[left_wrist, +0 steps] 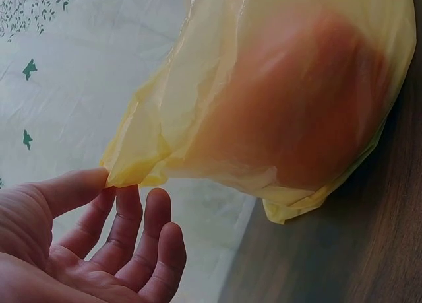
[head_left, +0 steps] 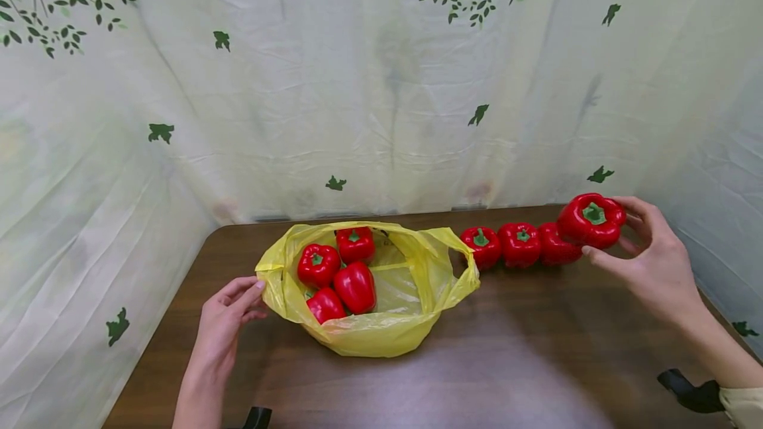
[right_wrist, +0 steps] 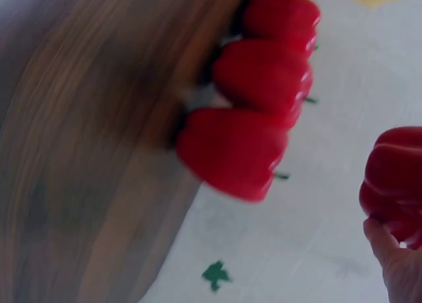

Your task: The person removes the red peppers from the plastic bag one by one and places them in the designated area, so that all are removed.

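A yellow plastic bag point(head_left: 381, 339) lies with its mouth spread wide, and several red bell peppers point(head_left: 355, 287) sit in its left half. My left hand point(head_left: 223, 323) pinches the bag's left edge between thumb and fingers; in the left wrist view the pinched yellow corner point(left_wrist: 135, 168) shows at the fingertips. Up at the right, my right hand point(head_left: 661, 257) grips a red bell pepper point(head_left: 590, 220), raised above the tabletop with its green stem facing the head camera. Three more bell peppers point(right_wrist: 231, 151) stand in a row between that hand and the bag.
The brown wooden table point(head_left: 507, 369) ends at a pale curtain point(head_left: 369, 118) printed with green leaves, which also hangs on both sides. A loop handle of the bag reaches close to the leftmost pepper of the row point(head_left: 481, 247). Black straps cross both wrists.
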Available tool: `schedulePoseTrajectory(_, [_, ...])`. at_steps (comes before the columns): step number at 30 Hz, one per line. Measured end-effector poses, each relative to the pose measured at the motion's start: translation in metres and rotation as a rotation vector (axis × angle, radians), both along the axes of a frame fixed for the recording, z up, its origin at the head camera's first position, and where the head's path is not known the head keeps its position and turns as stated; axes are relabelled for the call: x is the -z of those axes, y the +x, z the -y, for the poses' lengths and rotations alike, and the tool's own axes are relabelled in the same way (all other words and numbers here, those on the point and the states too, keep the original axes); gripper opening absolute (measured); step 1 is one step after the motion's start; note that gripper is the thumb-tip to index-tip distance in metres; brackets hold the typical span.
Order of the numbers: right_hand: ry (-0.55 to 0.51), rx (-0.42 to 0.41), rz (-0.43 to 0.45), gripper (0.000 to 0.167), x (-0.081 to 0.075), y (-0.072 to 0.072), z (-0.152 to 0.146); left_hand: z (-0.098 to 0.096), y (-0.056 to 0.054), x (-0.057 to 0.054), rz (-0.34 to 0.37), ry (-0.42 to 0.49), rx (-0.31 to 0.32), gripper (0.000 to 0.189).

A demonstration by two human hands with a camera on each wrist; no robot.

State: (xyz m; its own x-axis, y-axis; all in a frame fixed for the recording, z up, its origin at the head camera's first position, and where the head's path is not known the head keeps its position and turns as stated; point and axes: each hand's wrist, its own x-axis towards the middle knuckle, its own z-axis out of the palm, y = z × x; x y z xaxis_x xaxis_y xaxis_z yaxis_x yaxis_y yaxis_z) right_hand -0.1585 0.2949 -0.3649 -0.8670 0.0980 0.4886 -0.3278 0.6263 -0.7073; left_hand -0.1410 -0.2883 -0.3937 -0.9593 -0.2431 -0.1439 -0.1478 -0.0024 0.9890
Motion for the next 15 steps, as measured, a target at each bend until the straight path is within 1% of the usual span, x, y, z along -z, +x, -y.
schedulePoseTrajectory(8, [0.030,0.027,0.053,0.088,0.005,-0.005,-0.029,0.001,-0.001,0.001,0.000,-0.004,0.003,0.024])
schedulePoseTrajectory(12, [0.026,0.017,0.096,0.086,0.009,-0.008,-0.043,0.001,-0.001,0.001,0.003,-0.005,0.003,0.025])
schedulePoseTrajectory(15, [0.044,0.017,0.135,0.084,0.011,-0.009,-0.052,0.000,-0.001,0.001,0.002,-0.007,0.002,0.025])
